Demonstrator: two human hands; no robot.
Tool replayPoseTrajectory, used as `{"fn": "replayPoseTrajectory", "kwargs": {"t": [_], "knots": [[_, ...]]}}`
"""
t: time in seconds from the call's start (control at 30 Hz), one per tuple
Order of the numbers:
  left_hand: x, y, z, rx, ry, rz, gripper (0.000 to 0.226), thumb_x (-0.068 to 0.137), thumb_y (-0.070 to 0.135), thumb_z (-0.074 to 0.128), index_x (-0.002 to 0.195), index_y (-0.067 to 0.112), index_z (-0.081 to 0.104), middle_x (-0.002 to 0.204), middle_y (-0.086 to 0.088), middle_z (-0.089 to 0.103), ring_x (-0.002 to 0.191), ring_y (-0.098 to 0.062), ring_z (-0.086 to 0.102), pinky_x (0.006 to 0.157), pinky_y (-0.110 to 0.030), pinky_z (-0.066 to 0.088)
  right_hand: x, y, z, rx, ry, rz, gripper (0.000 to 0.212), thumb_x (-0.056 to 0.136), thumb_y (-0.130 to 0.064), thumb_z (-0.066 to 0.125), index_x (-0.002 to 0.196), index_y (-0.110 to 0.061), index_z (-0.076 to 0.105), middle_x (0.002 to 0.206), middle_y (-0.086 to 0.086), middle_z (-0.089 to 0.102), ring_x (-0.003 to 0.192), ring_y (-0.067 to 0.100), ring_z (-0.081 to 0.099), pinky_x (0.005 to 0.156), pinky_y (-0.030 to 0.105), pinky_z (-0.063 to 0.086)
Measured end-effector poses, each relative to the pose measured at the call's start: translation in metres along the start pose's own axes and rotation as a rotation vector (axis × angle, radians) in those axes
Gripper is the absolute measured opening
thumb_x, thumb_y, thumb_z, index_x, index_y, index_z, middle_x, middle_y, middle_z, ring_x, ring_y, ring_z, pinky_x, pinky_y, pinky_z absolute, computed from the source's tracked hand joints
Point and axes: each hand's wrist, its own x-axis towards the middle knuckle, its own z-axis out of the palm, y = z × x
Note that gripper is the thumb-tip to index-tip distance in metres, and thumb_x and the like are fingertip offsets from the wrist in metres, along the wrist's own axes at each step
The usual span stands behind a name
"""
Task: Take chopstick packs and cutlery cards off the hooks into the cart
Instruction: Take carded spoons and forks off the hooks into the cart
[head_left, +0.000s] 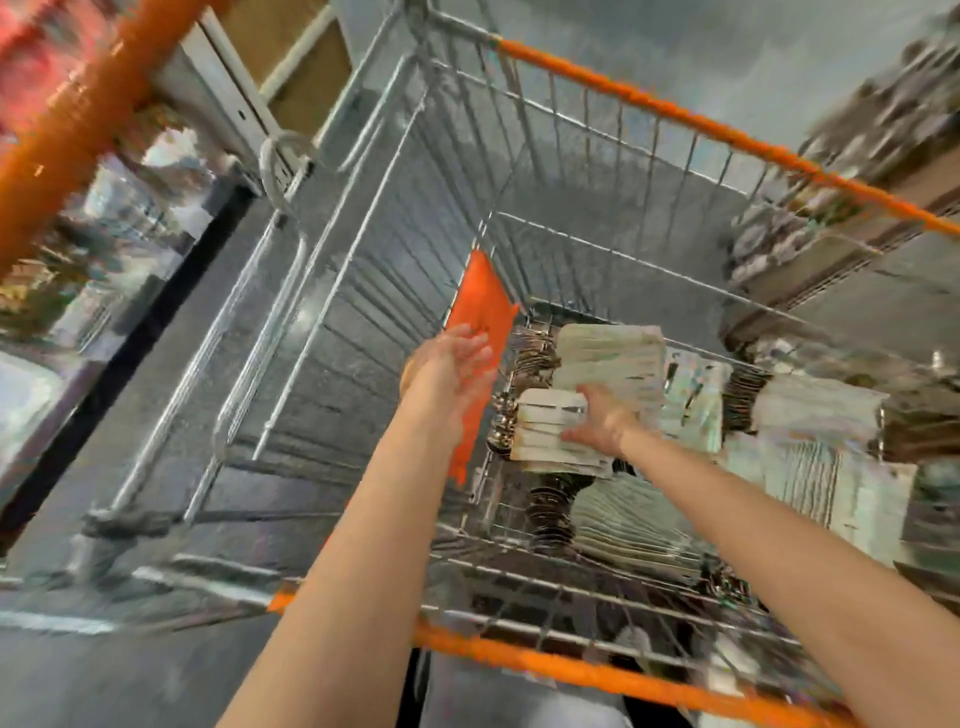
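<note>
I look down into a wire cart (597, 156) with orange rims. In its small upper basket (691, 353) lie several stacks of white cutlery cards (613, 358) with metal cutlery ends. My right hand (597, 421) grips one white stack of cutlery cards (550, 431) low inside that basket. My left hand (457, 364) hovers beside it with straight fingers, in front of the orange flap (483, 312), holding nothing. More packs (623, 519) lie nearer me in the basket. The frame is blurred.
The cart's deep main bin (395, 312) shows only grey floor through its wires. An orange rack post (98, 93) and shelves with goods (104, 208) stand at the left. More shelves (883, 130) are at the right.
</note>
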Motion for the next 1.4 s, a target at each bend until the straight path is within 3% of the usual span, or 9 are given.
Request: {"fn": "replayPoseTrajectory", "kwargs": {"t": [0.1,0.23,0.4,0.5,0.63,0.97,1.1,1.17,1.4], "knots": [[0.002,0.0,0.001,-0.024,0.032,-0.03,0.022,0.1,0.005,0.04,0.087,0.013,0.057,0.084,-0.003,0.062,0.074,-0.012,0.058,0.069,-0.025,0.049,0.01,0.003,0.026,-0.148,0.075,-0.115,0.082,0.082,-0.038,0.072,0.144,-0.005,0.031,0.142,0.017,0.04,0.129,0.032,0.041,0.105,0.036,0.036],[0.006,-0.001,0.0,0.032,0.014,-0.067,0.016,0.099,0.01,0.048,0.11,0.008,0.06,0.093,-0.005,0.067,0.082,-0.016,0.063,0.078,-0.03,0.053,0.012,0.016,0.05,-0.438,0.158,-0.22,0.08,0.084,-0.05,0.063,0.144,-0.012,0.028,0.138,0.017,0.039,0.124,0.032,0.042,0.101,0.038,0.037],[0.006,-0.003,-0.001,0.015,0.036,-0.117,0.013,0.098,0.009,0.051,0.108,0.007,0.059,0.09,-0.005,0.068,0.076,-0.014,0.063,0.071,-0.027,0.054,0.013,0.031,0.056,-0.531,0.13,-0.229,0.085,0.086,-0.065,0.044,0.149,-0.012,0.021,0.144,0.021,0.036,0.133,0.036,0.033,0.107,0.045,0.035],[0.007,-0.004,0.0,0.064,0.028,-0.115,0.012,0.098,0.01,0.051,0.106,0.008,0.059,0.09,-0.005,0.068,0.079,-0.014,0.064,0.072,-0.027,0.054,0.017,0.035,0.049,-0.526,0.141,-0.206,0.087,0.081,-0.071,0.043,0.142,-0.009,0.033,0.138,0.017,0.043,0.126,0.032,0.04,0.104,0.043,0.039],[0.007,-0.004,0.003,0.118,0.014,-0.105,0.01,0.097,0.011,0.051,0.103,0.008,0.059,0.091,-0.004,0.067,0.081,-0.015,0.063,0.079,-0.029,0.054,0.023,0.034,0.04,-0.542,0.137,-0.238,0.071,0.084,-0.066,0.046,0.127,-0.009,0.048,0.126,0.012,0.049,0.116,0.027,0.044,0.098,0.038,0.04],[0.007,-0.007,0.001,0.171,0.02,-0.108,0.005,0.096,0.011,0.055,0.099,0.01,0.059,0.098,-0.005,0.069,0.092,-0.017,0.065,0.088,-0.032,0.054,0.017,0.032,0.031,-0.555,0.214,-0.31,0.049,0.101,-0.046,0.027,0.121,-0.009,0.053,0.117,0.01,0.055,0.109,0.024,0.052,0.087,0.037,0.046],[0.01,-0.008,0.001,0.193,0.015,-0.1,0.007,0.096,0.011,0.055,0.1,0.01,0.059,0.097,-0.004,0.069,0.092,-0.016,0.065,0.083,-0.031,0.056,0.018,0.026,0.03,-0.605,0.227,-0.295,0.03,0.1,-0.02,0.039,0.125,-0.005,0.047,0.12,0.011,0.054,0.11,0.026,0.051,0.086,0.035,0.045],[0.011,-0.008,0.002,0.2,0.012,-0.091,0.008,0.096,0.011,0.054,0.102,0.01,0.06,0.096,-0.004,0.068,0.09,-0.016,0.065,0.082,-0.03,0.056,0.018,0.024,0.028,-0.659,0.213,-0.281,0.034,0.095,-0.011,0.047,0.128,-0.003,0.043,0.123,0.012,0.053,0.11,0.026,0.05,0.086,0.033,0.045],[0.014,-0.01,0.001,0.2,-0.008,-0.09,0.016,0.097,0.012,0.054,0.112,0.009,0.06,0.093,-0.004,0.068,0.084,-0.015,0.065,0.079,-0.029,0.056,0.015,0.025,0.016,-0.648,0.226,-0.224,0.034,0.093,-0.011,0.049,0.127,-0.006,0.047,0.126,0.008,0.054,0.114,0.022,0.05,0.093,0.03,0.044]]}}
